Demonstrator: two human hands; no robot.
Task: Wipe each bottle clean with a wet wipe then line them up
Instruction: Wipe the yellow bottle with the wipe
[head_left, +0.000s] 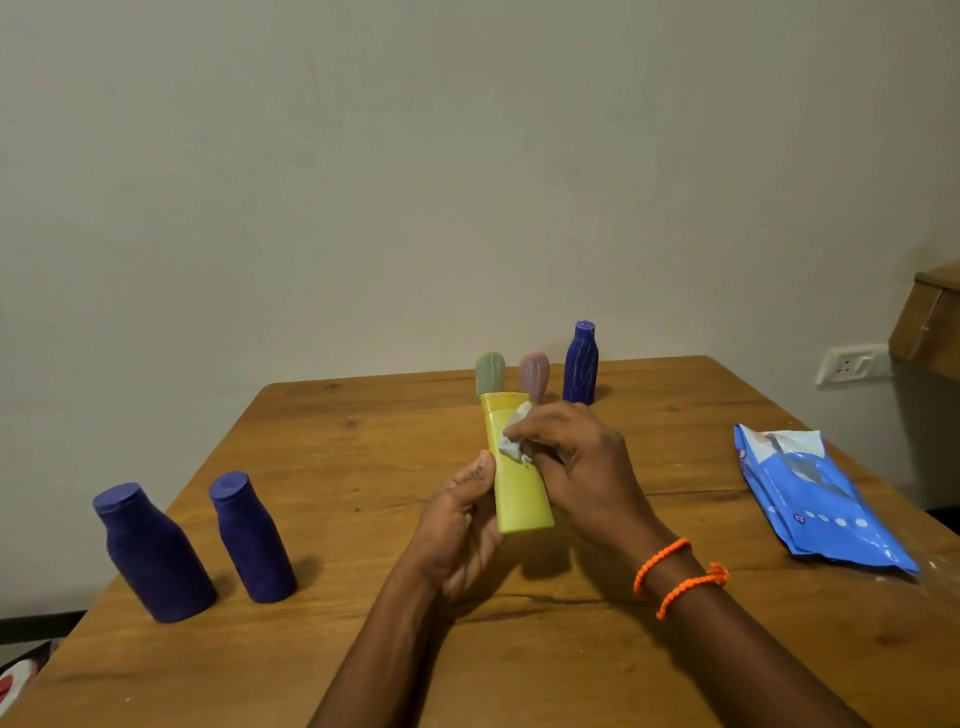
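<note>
left hand (460, 525) grips yellow bottle (519, 488) | right hand (576, 457) presses wet wipe (511, 441) | labels unreadable

Left hand (462, 525) raised above the table, thumb up, fingers curled in a grip; right hand (576, 457) beside it, fingertips (511, 432) pinched and pressing; both forearms extended forward.

Yellow bottle (521, 499) is up off the worktop, tilted, with the crumpled white wet wipe (513, 442) pressed on its upper side. Two big dark blue bottles (156, 556) (253, 540) stand near-left. At the back: green (490, 373), pink (534, 375) and ribbed blue bottle (580, 364), all upright in a row.
</note>
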